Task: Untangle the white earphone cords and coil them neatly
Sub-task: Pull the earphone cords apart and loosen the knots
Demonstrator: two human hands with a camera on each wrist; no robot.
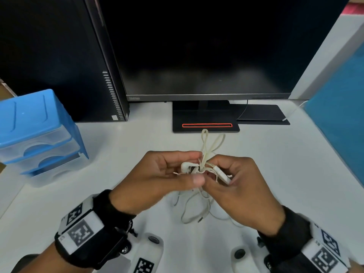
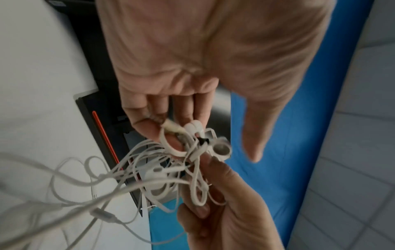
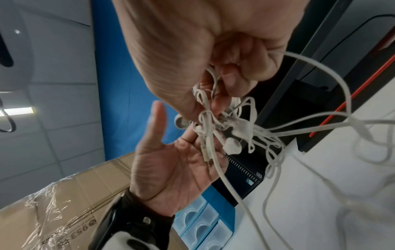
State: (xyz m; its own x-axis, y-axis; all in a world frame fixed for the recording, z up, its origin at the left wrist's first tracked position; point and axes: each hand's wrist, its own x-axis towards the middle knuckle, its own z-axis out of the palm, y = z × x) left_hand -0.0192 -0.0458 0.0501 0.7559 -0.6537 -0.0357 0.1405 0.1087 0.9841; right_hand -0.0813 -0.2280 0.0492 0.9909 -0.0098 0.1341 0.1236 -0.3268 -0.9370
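1. The white earphone cords were held as one dense knot above the desk, in front of the monitor base.
2. The knot was pinched by the left hand between thumb and fingertips, an earbud showing at that side.
3. The other side was gripped by the curled fingers of the right hand, with the inline remote lying against them.
4. Two loops were seen rising beyond the hands, while slack strands (the plug among them) hung to the desk.
5. Untangling was judged barely begun: no strand had been freed, and all the coiling remained.
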